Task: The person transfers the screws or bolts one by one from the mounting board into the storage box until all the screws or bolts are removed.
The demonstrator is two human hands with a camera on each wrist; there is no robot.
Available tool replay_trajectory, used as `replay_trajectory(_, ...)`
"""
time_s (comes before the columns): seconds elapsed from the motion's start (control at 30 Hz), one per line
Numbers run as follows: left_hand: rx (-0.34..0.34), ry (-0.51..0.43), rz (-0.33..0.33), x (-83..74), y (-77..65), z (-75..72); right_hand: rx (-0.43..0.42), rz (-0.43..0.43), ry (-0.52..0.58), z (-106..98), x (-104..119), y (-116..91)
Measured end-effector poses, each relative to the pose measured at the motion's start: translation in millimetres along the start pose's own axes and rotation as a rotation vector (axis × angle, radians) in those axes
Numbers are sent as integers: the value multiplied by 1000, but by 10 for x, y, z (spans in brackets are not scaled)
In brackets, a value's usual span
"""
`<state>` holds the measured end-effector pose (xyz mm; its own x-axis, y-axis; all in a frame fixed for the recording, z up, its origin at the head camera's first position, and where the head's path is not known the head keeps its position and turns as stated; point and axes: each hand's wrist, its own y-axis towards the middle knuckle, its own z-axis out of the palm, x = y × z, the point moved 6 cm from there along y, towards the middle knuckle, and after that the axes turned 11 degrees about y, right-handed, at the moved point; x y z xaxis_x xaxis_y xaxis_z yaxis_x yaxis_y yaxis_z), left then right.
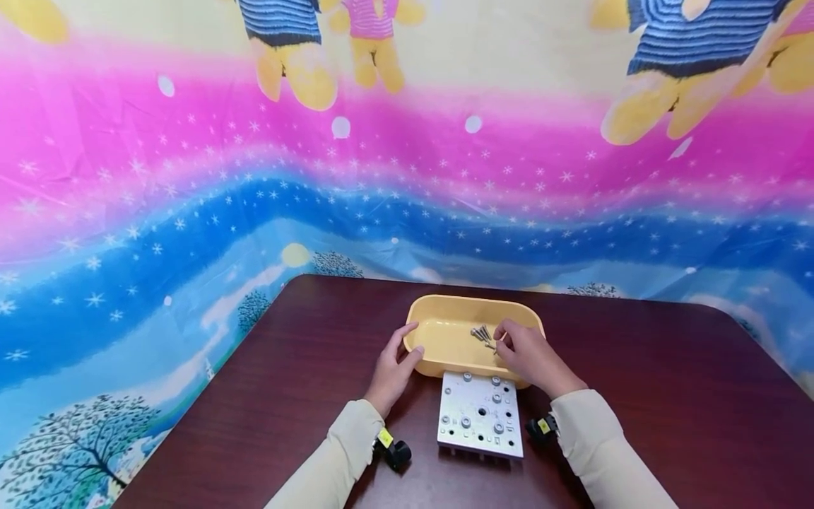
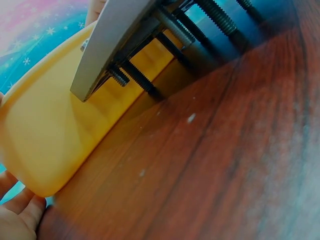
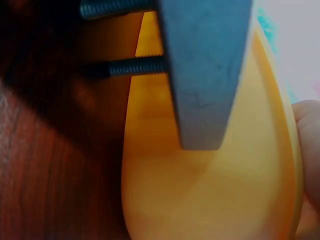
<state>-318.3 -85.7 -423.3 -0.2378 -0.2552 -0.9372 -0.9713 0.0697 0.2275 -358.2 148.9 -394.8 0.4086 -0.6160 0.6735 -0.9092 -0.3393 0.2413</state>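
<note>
My left hand (image 1: 392, 367) grips the left end of a shallow yellow plastic bin (image 1: 439, 301), thumb on the near side and fingers at the rim. Inside the bin lie several silver screws (image 1: 480, 333), toward its right half. My right hand (image 1: 528, 357) reaches over the near right rim, thumb and fingers curled down at one screw (image 1: 490, 346). In front of the bin stands a silver metal plate (image 1: 473, 403) with holes and socket-head bolts (image 1: 466, 423). Threaded shanks (image 2: 137, 75) stick out below the plate, holding it above the table.
The dark reddish wooden table (image 1: 305, 396) carries the bin and plate. Behind it hangs a printed cloth (image 1: 407, 177) with a snow scene. Black wrist cameras (image 1: 398, 454) sit on both cuffs, on either side of the plate.
</note>
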Motion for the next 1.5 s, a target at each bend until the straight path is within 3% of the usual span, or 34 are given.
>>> replay_trajectory(0.53,9,20,1,-4,-3,6,9,9,-7,7,30,-31)
replay_trajectory(0.8,-25,26,-6,354,154,69,7,8,-31,5,23,-26)
replay_trajectory(1.0,-28,35,-20,371,152,68,18,25,-23,9,5,-19)
replay_trajectory(1.23,-20,17,-22,330,138,53,26,53,-6,20,-1,-11)
replay_trajectory(1.5,2,26,-15,37,27,20,10,40,-22,6,2,-17)
